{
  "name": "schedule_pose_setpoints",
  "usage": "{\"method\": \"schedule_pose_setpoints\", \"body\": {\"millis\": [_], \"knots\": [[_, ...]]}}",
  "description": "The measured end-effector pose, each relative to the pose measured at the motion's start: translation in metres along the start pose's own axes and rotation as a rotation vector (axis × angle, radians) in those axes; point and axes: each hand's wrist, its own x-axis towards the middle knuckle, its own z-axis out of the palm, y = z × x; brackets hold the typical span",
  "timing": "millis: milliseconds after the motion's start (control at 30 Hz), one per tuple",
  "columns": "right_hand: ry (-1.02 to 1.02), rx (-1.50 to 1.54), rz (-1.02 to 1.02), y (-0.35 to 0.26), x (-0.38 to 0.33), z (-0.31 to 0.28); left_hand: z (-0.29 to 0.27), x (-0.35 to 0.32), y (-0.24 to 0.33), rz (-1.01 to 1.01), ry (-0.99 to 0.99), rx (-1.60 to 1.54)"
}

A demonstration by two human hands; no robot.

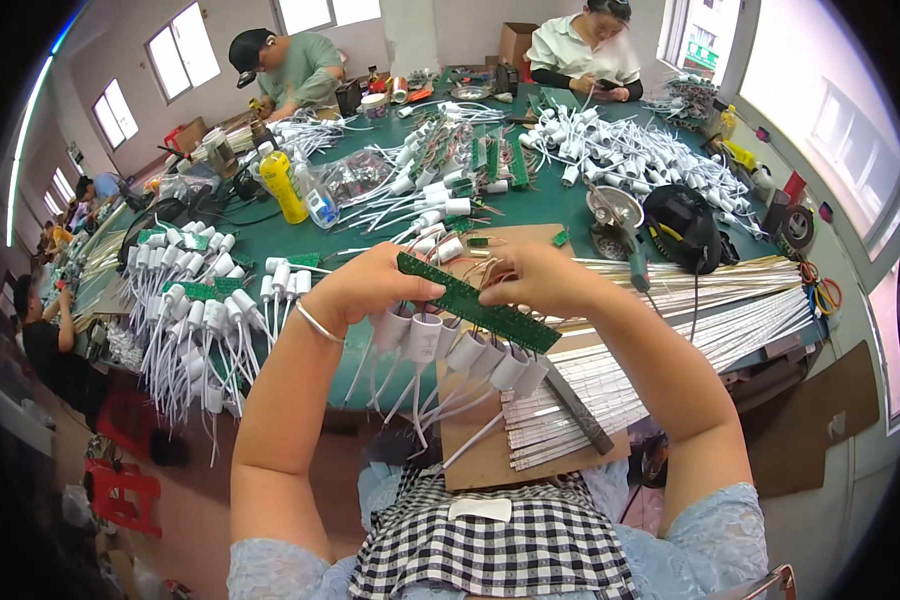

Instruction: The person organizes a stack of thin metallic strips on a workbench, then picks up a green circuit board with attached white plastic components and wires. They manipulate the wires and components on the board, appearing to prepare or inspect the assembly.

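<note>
A long green circuit board [478, 303] is held up in front of me, tilted down toward the right. My left hand [372, 281] grips its left end, thumb lying on the near face. Near the board's middle, my right hand [533, 277] pinches the upper edge; its fingertips are partly hidden behind the board. Several white cylindrical lamp holders [423, 338] hang below the board, with white wires [422, 405] dangling toward my lap. Under them lies a brown cardboard sheet [475, 455] on the green table [523, 208].
Bundled lamp holders [195, 310] crowd the left; a large loose pile [610, 143] lies far right. White strips [660, 375] and a dark bar [578, 405] lie right of the board. A soldering iron [637, 262] rests near a metal bowl [615, 207]. Co-workers sit across the table.
</note>
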Motion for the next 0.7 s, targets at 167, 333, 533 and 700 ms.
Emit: {"method": "schedule_pose_setpoints", "body": {"millis": [167,333,533,700], "knots": [[0.061,-0.053,-0.099,-0.012,-0.022,-0.017,0.005,-0.006,-0.002,-0.031,0.05,0.014],[0.196,0.156,-0.174,-0.011,-0.024,-0.04,0.005,-0.002,-0.005,-0.06,0.031,0.106],[-0.054,-0.221,-0.167,-0.011,0.008,0.002,0.013,0.004,0.001,-0.052,-0.005,0.06],[0.159,0.026,-0.184,-0.029,0.001,-0.031,0.008,-0.001,-0.006,-0.113,0.002,0.119]]}}
